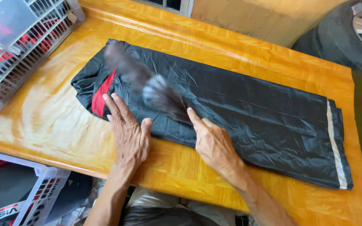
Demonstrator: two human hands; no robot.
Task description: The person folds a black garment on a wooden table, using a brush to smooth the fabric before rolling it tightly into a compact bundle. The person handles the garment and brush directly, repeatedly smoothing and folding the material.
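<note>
Garment, black, shiny, folded flat across middle of table; red patch at left end, pale stripe at right end. L hand flat on near-left edge, fingers spread, grasping nothing. R hand just beside, index finger pressed on fabric, other fingers curled, nothing held. Blurred dark streak across fabric above hands, can't tell what. Grey basket at table's far left. White basket below near edge. Tyre beyond far right.
</note>
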